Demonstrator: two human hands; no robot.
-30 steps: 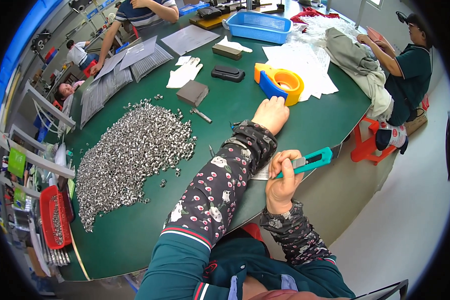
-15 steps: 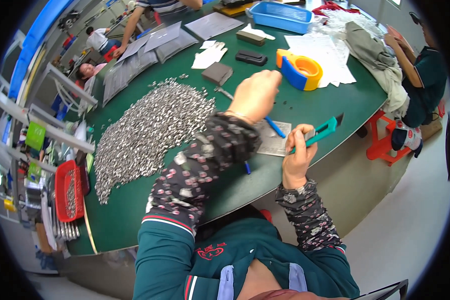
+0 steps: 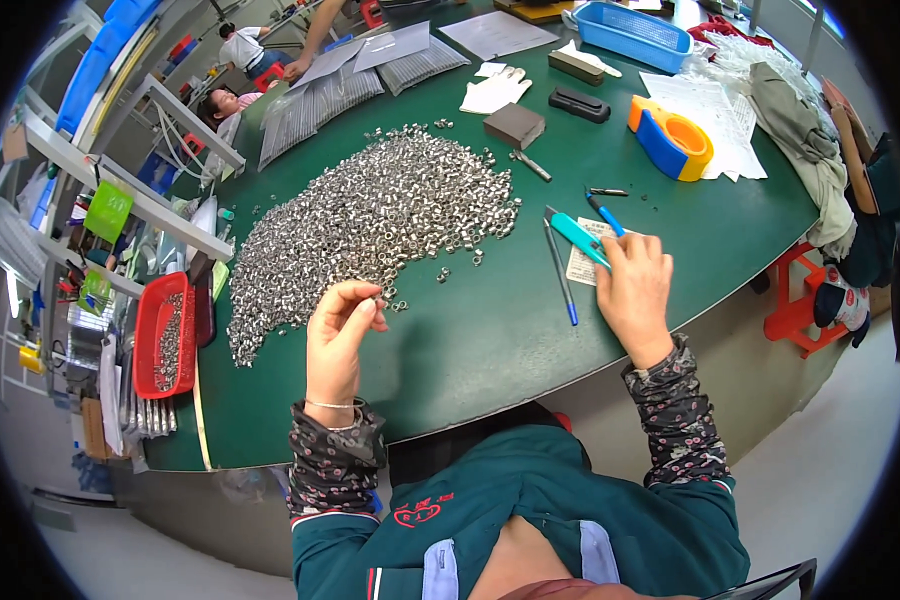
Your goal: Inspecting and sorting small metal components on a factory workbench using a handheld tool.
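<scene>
My left hand (image 3: 338, 345) is at the near edge of a large pile of small shiny metal rings (image 3: 370, 205). Its thumb and fingertips are pinched together; whatever may be between them is too small to make out. With its fingers closed on the handle end, my right hand (image 3: 638, 290) has a teal utility knife (image 3: 577, 238) low over a small printed card (image 3: 581, 268). The knife's tip points to the far left. Beside the card lies a blue-ended pen-like tool (image 3: 562, 275), and a blue pen (image 3: 604, 212) is just beyond the knife.
On the green table (image 3: 480, 350) are a grey-brown block (image 3: 515, 125), a black case (image 3: 579, 104), an orange and blue tape dispenser (image 3: 670, 140), white gloves (image 3: 495, 92) and a blue basket (image 3: 635, 35). A red tray (image 3: 163, 335) stands at left. Other people are nearby.
My left hand has drawn back from across the table to the pile's near edge. My right hand has turned the knife from pointing right to pointing far left, over the card.
</scene>
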